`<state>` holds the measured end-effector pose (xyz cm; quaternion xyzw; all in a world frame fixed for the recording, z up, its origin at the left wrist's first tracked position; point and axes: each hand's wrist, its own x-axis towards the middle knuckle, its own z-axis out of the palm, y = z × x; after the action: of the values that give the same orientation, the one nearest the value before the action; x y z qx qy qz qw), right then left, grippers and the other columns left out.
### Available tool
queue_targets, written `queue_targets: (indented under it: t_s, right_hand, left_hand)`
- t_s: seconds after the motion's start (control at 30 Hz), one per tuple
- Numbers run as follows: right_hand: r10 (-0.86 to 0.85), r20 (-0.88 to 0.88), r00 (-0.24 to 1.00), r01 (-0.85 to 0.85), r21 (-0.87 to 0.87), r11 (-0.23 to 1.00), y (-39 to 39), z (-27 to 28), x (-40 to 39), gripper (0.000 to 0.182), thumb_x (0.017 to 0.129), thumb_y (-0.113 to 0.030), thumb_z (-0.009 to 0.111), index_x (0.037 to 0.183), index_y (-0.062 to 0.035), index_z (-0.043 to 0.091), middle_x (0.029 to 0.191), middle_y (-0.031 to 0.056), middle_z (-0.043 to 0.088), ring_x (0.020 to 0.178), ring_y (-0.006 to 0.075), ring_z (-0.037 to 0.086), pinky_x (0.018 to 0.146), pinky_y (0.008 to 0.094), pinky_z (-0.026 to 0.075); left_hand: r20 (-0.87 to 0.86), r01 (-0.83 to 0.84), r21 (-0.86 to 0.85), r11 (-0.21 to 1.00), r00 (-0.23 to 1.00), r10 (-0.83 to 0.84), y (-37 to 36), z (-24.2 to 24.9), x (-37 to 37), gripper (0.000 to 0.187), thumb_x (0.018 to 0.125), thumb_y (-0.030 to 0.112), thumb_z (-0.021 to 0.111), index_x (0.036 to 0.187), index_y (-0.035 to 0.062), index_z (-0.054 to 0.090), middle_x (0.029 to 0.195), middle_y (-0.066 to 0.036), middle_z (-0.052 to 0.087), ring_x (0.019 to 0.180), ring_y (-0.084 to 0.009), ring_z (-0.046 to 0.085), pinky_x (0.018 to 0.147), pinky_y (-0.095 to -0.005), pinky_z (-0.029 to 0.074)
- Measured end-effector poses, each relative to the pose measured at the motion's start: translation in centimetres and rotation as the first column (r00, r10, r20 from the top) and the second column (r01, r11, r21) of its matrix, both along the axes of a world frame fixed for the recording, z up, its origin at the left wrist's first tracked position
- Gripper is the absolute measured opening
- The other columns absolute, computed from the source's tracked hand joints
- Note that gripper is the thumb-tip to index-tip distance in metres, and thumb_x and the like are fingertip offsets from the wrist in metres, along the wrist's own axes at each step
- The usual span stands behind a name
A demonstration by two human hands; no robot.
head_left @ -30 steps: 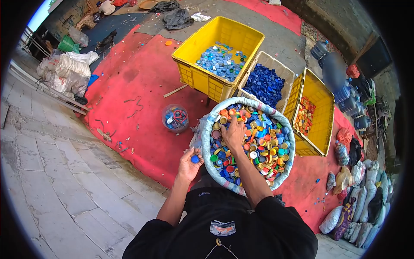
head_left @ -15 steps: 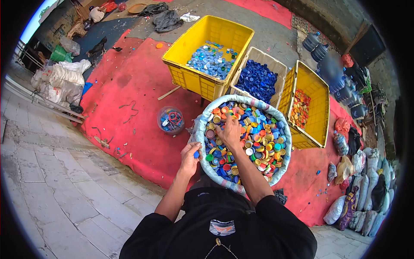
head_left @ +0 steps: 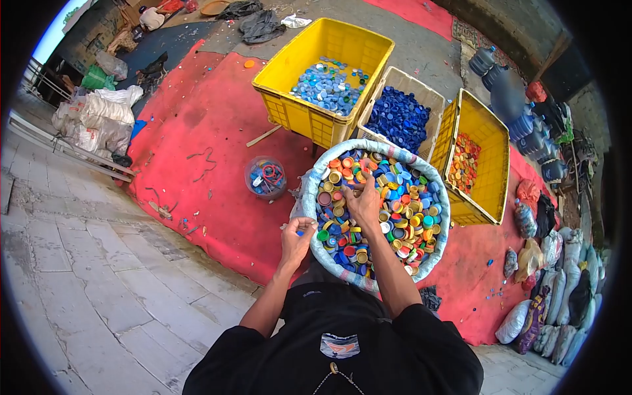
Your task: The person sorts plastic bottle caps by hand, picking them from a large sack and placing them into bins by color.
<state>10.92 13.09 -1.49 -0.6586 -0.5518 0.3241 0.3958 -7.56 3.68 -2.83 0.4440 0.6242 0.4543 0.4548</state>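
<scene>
Head view, right hand (head_left: pixel 363 205) on mixed caps (head_left: pixel 401 197)

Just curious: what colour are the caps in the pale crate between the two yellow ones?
Dark blue caps, all one shade, seen in the head view.

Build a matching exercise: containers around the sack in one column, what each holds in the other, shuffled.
Containers:
1. large yellow plastic crate
2. pale lattice plastic basket
3. tilted yellow plastic crate
4. small clear round plastic tub

Contents:
A. orange and red bottle caps
B. dark blue bottle caps
C. light blue bottle caps
D. loose red and blue rings and bits

Pairs: 1-C, 2-B, 3-A, 4-D
</scene>
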Motion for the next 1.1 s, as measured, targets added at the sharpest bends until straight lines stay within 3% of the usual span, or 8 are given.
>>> queue_targets:
  t_s: [0.1,0.17,0.33,0.67,0.83,0.93,1.03,1.1]
  right_hand:
    - [-0.119,-0.417,0.901,0.05,-0.173,0.984,-2.2,1.5,1.7,0.056,0.083,-0.021,0.069,0.128,-0.0001,0.042,0.089,0.0129,0.065,0.071,0.0221,0.063,0.059,0.0329,0.049]
    - [-0.204,-0.86,0.467,-0.077,-0.27,0.96,-4.1,1.4,3.4,0.046,0.088,-0.021,0.06,0.128,-0.0045,0.044,0.093,0.0084,0.062,0.076,0.0188,0.063,0.067,0.0306,0.049]
    - [-0.238,-0.968,-0.082,-0.145,-0.225,0.964,-9.2,1.6,6.0,0.04,0.077,-0.019,0.054,0.114,-0.0042,0.055,0.105,0.0135,0.063,0.091,0.0244,0.061,0.08,0.0367,0.049]
    - [-0.359,-0.933,-0.028,-0.13,-0.353,0.927,-15.0,1.6,7.3,0.037,0.078,-0.024,0.055,0.109,-0.0051,0.059,0.099,0.0101,0.062,0.084,0.0217,0.057,0.074,0.0376,0.047]
    - [-0.349,-0.927,0.137,-0.098,-0.364,0.926,-15.1,2.0,7.1,0.031,0.083,-0.02,0.057,0.11,-0.0048,0.057,0.089,0.0054,0.062,0.073,0.0168,0.055,0.07,0.034,0.047]
    - [-0.3,-0.894,0.334,-0.109,-0.352,0.93,-14.8,1.4,7.0,0.027,0.085,-0.018,0.061,0.108,-0.0035,0.058,0.082,0.0031,0.06,0.069,0.0134,0.054,0.064,0.0296,0.045]
    - [-0.104,-0.642,0.76,-0.12,-0.296,0.948,-13.5,1.3,5.9,0.023,0.085,-0.013,0.066,0.104,-0.0019,0.059,0.074,0.0005,0.057,0.063,0.012,0.054,0.058,0.0268,0.043]
    - [0.055,-0.326,0.944,-0.129,-0.211,0.969,-12.5,1.4,4.6,0.022,0.081,-0.01,0.071,0.098,0.0,0.061,0.069,0.0024,0.061,0.056,0.0128,0.054,0.056,0.0269,0.044]
  left_hand:
    - [-0.323,0.155,0.141,0.978,0.941,-0.103,0.8,0.6,0.6,0.028,0.077,0.011,0.074,0.101,0.0005,0.063,0.092,-0.01,0.068,0.078,-0.0204,0.064,0.066,-0.0317,0.049]
    - [-0.396,0.213,0.039,0.976,0.9,-0.181,1.7,3.1,1.4,0.033,0.075,0.01,0.074,0.103,-0.0006,0.062,0.096,-0.014,0.068,0.087,-0.0299,0.065,0.074,-0.0362,0.051]
    - [-0.632,0.355,0.131,0.926,0.749,-0.198,3.2,2.0,2.7,0.038,0.074,0.012,0.075,0.107,-0.0006,0.06,0.102,-0.018,0.066,0.095,-0.0354,0.063,0.081,-0.0436,0.05]
    - [-0.695,0.373,-0.06,0.926,0.65,-0.307,4.8,3.2,4.1,0.043,0.073,0.011,0.075,0.108,0.0003,0.054,0.098,-0.022,0.065,0.092,-0.0397,0.063,0.076,-0.0478,0.05]
    - [-0.618,0.364,0.115,0.924,0.755,-0.219,5.5,2.5,3.6,0.035,0.078,0.015,0.072,0.107,-0.0004,0.06,0.093,-0.015,0.066,0.086,-0.0339,0.065,0.077,-0.0412,0.051]
    - [-0.072,0.173,-0.014,0.985,0.982,-0.174,5.2,4.6,3.8,0.027,0.08,0.018,0.07,0.1,-0.0004,0.065,0.088,-0.009,0.067,0.08,-0.0247,0.064,0.069,-0.0363,0.051]
    - [0.678,0.203,-0.223,0.953,0.735,0.002,4.6,4.5,2.1,0.031,0.089,0.027,0.057,0.104,0.0011,0.063,0.082,-0.005,0.061,0.068,-0.0154,0.056,0.058,-0.0292,0.044]
    - [0.877,0.21,-0.217,0.953,0.471,0.096,3.5,5.0,1.5,0.035,0.091,0.03,0.05,0.105,-0.0006,0.061,0.085,-0.006,0.061,0.07,-0.0148,0.057,0.06,-0.0283,0.045]
